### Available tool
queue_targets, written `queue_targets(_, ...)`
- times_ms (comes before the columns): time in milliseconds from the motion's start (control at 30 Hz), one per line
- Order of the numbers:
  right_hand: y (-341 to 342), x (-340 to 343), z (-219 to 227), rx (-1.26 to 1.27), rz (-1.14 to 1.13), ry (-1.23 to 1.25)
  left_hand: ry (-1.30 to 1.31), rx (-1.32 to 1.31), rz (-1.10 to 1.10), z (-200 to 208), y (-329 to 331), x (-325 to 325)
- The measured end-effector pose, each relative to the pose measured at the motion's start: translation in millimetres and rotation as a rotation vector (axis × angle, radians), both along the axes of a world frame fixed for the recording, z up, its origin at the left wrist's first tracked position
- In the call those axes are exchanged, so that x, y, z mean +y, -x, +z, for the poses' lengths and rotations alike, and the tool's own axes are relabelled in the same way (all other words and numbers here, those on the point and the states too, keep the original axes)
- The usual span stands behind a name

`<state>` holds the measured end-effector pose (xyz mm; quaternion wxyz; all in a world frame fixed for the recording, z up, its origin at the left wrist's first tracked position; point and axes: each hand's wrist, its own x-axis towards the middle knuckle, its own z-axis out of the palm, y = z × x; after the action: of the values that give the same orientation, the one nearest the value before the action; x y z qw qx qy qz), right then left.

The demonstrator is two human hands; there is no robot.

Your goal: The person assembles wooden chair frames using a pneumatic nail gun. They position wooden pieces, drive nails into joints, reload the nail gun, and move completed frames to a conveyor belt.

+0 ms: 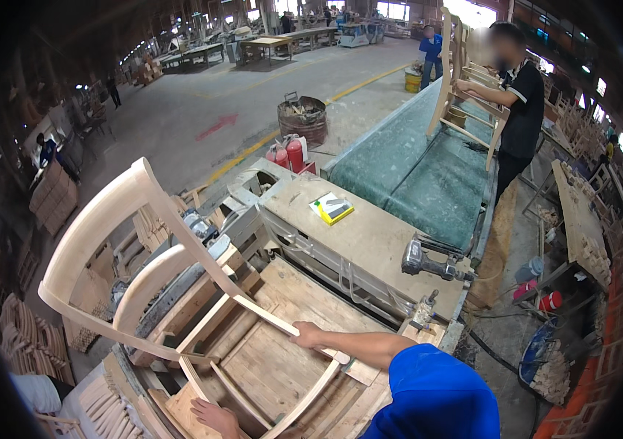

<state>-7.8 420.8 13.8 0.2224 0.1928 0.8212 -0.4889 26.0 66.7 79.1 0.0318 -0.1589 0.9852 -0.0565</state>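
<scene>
An unfinished pale wooden chair frame (152, 287) lies tilted on a wooden work surface (282, 282), its curved backrest rising to the left. Halfway along one of the long straight members, my right hand (308, 334) is closed round the wood. My left hand (216, 418) rests with outstretched fingers on a flat wooden part near the lower edge of the view. A curved rail of the frame runs between my two hands. Part of the frame near my blue sleeve (436, 395) is cut off by the picture's lower edge.
Past the frame, a bench (370, 238) carries a grey power tool (428, 262) and a yellow-and-white item (333, 210). A co-worker (520, 102) handles another chair (465, 80) on a green conveyor (407, 175). Red extinguishers (293, 154) and a scrap drum (302, 121) stand beyond.
</scene>
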Motion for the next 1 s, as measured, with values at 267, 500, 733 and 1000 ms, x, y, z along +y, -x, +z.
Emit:
queue_targets(267, -2.7, 12.8, 53.9, 0.231, -0.022, -0.064, -0.377, 0.080, -0.027, 22.3, 12.7, -16.0)
queue_targets(500, -18.0, 38.2, 148.8, 0.308, -0.010, -0.038, -0.653, 0.257, -0.106, 63.2, 14.1, -20.5)
queue_targets(733, -63.2, 59.0, 218.1, 0.435, -0.056, 0.013, -0.623, 0.341, -0.229, 110.6, -21.4, -17.8)
queue_targets(1000, -129.8, 80.4, 282.0, 0.612, -0.018, -0.020, -0.313, 0.415, -0.179, 174.1, -66.2, -0.1)
